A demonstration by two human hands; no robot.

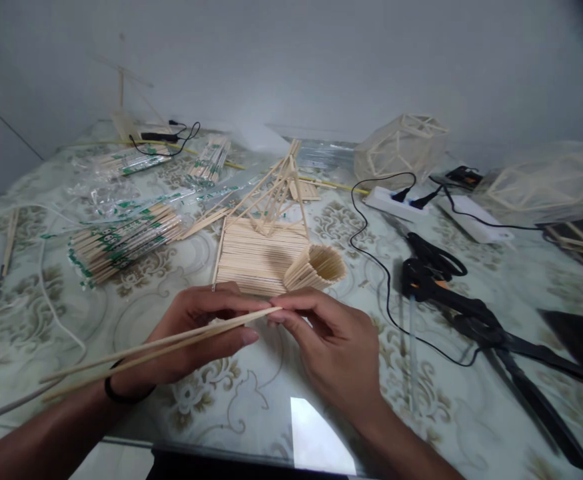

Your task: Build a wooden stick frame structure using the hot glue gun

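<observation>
Table, pale and patterned with brown floral scrolls, spreads beneath everything else. Near its right edge sits a many-sided frame in a translucent covering, with a black corded tool lying closer in. At the centre is a flat panel of wooden sticks laid side by side, and a peaked framework of sticks rises at its far end. To the left of it lies a wrapped bundle of sticks, its plastic marked in green. The left hand and right hand meet just in front of the panel, both closed on a pair of sticks: the left clasps it between thumb and fingers, while the right pinches the tips where the two converge. From there the pair spreads slightly, slanting back over the left wrist. A white power strip rests beyond the tool. Smaller still, a round stick cup stands against the panel's near right corner, and a dark band circles the left wrist.
</observation>
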